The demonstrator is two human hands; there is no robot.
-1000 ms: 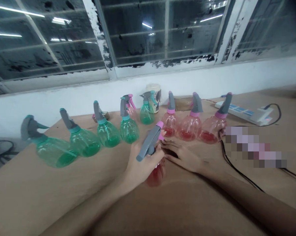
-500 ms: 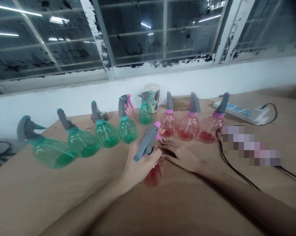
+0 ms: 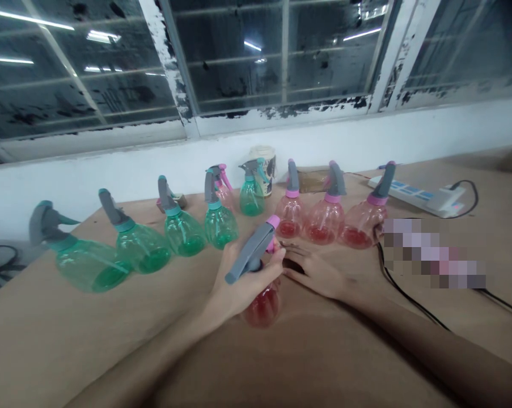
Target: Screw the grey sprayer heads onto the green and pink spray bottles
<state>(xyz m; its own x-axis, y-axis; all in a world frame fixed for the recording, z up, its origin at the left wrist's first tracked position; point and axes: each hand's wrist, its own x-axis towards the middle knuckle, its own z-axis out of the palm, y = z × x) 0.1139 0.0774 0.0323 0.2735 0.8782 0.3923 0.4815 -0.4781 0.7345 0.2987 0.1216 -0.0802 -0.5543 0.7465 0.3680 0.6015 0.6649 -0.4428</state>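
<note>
My left hand [image 3: 242, 280] is wrapped round the neck of a spray bottle [image 3: 262, 306] with a grey head, a pink nozzle tip and red liquid inside. The bottle's head leans up to the right, and its collar is hidden by my fingers. Palm down on the table, my right hand [image 3: 317, 273] lies just right of that bottle, its fingers stretched toward it. Whether those fingertips touch my left hand or the bottle, I cannot tell. Behind the right hand stand three pink spray bottles [image 3: 325, 220] holding red liquid.
Several green spray bottles [image 3: 185, 233] run along the left and centre. Another pink-topped spray bottle [image 3: 225, 195] and a paper cup [image 3: 267, 170] stand at the back. A white power strip [image 3: 417, 195] and a black cable [image 3: 402, 286] lie on the right of the wooden table [image 3: 349, 357].
My left hand and the held spray bottle have shifted slightly toward me and to the left. The left fingers have drawn back from beside the nozzle. My right hand is nearly still.
</note>
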